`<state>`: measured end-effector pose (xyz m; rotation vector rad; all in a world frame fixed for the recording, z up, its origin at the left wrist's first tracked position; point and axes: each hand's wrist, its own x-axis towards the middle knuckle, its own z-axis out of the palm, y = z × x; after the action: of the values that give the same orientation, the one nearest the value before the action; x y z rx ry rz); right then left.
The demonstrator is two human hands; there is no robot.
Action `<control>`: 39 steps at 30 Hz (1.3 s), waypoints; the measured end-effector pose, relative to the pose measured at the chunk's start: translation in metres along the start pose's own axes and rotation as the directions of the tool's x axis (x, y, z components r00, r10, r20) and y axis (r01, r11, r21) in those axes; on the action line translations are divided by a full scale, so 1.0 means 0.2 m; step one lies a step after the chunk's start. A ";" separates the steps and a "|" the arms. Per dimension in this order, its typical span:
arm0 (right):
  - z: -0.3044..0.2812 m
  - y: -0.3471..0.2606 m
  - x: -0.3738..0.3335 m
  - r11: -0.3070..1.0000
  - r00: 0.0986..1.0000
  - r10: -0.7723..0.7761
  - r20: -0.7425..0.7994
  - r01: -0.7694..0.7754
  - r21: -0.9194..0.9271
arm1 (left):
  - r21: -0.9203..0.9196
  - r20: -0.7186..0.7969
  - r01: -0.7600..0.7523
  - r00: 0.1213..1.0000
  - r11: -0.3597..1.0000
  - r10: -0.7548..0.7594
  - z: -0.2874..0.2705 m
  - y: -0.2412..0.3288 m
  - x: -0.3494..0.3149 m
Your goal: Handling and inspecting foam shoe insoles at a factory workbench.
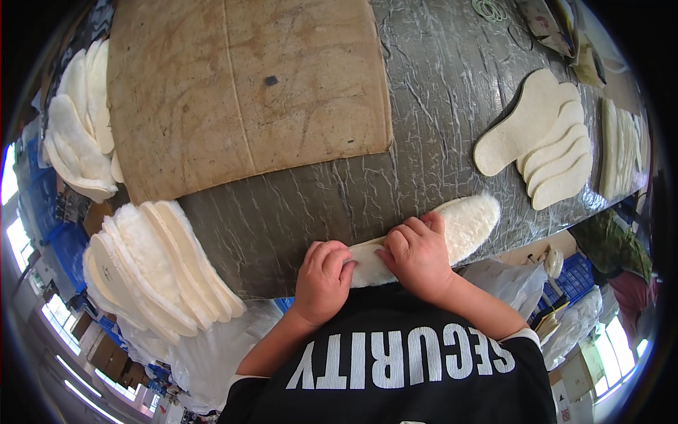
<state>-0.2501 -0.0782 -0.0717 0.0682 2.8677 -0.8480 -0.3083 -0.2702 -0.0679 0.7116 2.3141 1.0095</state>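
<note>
A white fleecy insole [472, 225] lies along the near edge of the table, its wide end pointing right. My left hand [323, 281] is closed on its left end, with fingers curled and thumb pressed in. Around the insole's middle, my right hand [418, 256] grips the edge between bent fingers and thumb. The fingertips of both hands are partly hidden. To the left, a fanned row of fleecy insoles [159, 265] overhangs the table edge. Several flat cream insoles [519, 124] lie overlapped on the right side, without visible pile.
A worn brown cardboard sheet [247, 85] covers the table's far left part. Wrinkled grey plastic covers the table [431, 92]. More insoles stand at the far left [81, 127] and far right [618, 148]. A coil of pale cord [489, 10] lies at the far edge.
</note>
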 end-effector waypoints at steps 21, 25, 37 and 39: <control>0.04 -0.01 0.00 0.999 0.997 0.008 -0.081 -0.012 -0.047 | 0.257 0.037 -0.188 0.982 0.948 0.185 0.05 -0.02 -0.03; -0.04 0.00 0.00 0.998 0.999 -0.046 0.003 0.046 0.033 | 0.249 0.002 -0.190 0.981 0.950 0.195 0.06 -0.03 -0.04; -0.17 0.10 0.04 0.998 0.992 0.034 0.123 -0.040 0.046 | 0.233 -0.014 -0.200 0.978 0.952 0.208 0.06 -0.04 -0.03; -0.16 0.10 0.04 0.998 0.993 0.022 0.112 -0.028 0.051 | 0.235 0.033 -0.186 0.983 0.954 0.183 0.06 -0.04 -0.03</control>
<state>-0.2602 -0.0442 -0.0568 0.0608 2.7357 -0.8937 -0.2987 -0.2736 -0.0797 1.0428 2.4181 0.8095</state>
